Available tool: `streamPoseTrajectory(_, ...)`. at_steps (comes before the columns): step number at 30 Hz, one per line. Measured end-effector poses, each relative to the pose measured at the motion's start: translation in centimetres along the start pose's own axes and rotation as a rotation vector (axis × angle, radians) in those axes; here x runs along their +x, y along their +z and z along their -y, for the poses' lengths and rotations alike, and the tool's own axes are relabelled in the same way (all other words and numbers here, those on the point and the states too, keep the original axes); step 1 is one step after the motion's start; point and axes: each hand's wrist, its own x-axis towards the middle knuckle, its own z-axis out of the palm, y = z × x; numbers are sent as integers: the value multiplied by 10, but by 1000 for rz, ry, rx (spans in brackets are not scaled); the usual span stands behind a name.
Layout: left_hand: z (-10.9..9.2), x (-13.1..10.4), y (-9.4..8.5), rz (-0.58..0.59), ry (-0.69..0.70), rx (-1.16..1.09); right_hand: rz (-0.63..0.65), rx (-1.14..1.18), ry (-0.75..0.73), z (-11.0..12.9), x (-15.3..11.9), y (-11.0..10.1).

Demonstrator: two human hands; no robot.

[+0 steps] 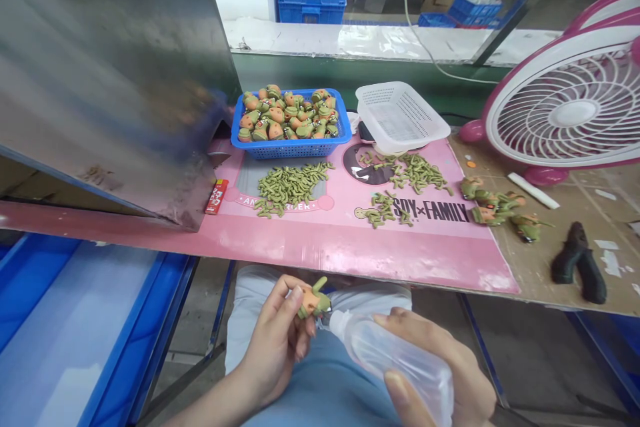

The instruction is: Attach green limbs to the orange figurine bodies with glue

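Between the thumb and fingers of my left hand [280, 333] is a small green-and-orange toy figure [311, 303], with a thin green piece sticking up from it. My right hand [440, 360] is wrapped round a translucent squeeze bottle [395, 353]. The bottle's narrow tip points left at the figure; whether it touches cannot be made out. Both hands are over my lap, in front of the table edge. On the pink mat [300, 243] lies a heap of small green pieces [290, 187], with a second pile [420, 172] to its right. A blue basket [290, 149] behind holds many similar figures.
A white basket [400, 117] stands at the back. On the right are several figures [493, 203], black-handled pliers [577, 263], a white stick [533, 191] and a pink-and-white fan [573, 110]. A metal panel [110, 80] rises at left beside a red box [217, 197].
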Motion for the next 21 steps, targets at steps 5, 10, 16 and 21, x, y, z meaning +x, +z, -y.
streamPoseTrajectory(5, 0, 0, 1, 5, -9, 6, 1, -10, -4, 0, 0, 1)
streamPoseTrajectory(10, 0, -1, 2, 6, -18, 8, -1, -47, -24, 1, 2, 1)
streamPoseTrajectory(16, 1, 1, -1, -39, 46, 64, -3, -62, -23, 1, 3, 2)
streamPoseTrajectory(21, 5, 6, -5, -119, 182, 147, -63, -27, 53, -5, 0, 10)
